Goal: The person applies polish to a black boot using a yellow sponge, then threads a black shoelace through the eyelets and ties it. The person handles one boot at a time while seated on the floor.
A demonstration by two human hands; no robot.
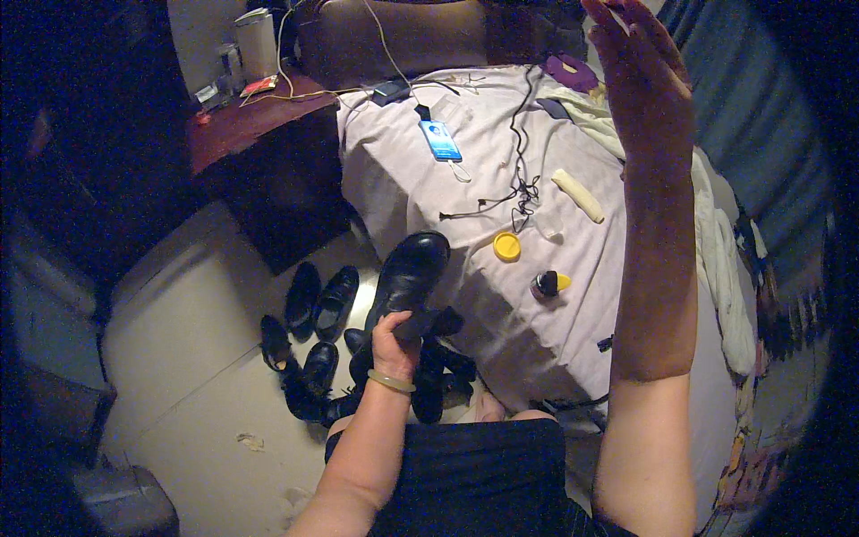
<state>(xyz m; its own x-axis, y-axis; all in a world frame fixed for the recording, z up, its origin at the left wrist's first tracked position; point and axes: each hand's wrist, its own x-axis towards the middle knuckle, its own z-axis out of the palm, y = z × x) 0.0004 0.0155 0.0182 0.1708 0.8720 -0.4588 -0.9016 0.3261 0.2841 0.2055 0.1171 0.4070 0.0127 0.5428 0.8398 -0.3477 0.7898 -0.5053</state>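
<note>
In the head view my left hand (396, 346), with a pale bangle (392, 382) at the wrist, grips a black leather shoe (413, 268) by its rear part, the toe pointing up and away. My right hand (641, 60) is raised at the top right, its fingers partly cut off by the picture's edge, and no held object shows. On the bed's pale sheet (463, 255), between the arms, lie a round yellow lid (507, 247) and a small dark jar (542, 286) with a black and yellow thing against it. Beyond them is a rolled cream cloth (578, 196).
Several black shoes (303, 302) stand on the tiled floor (201, 322) beside the bed. On the sheet lie tangled black cables (525, 191) and a lit phone (441, 141). A reddish table (268, 121) with cables and containers stands at the upper left.
</note>
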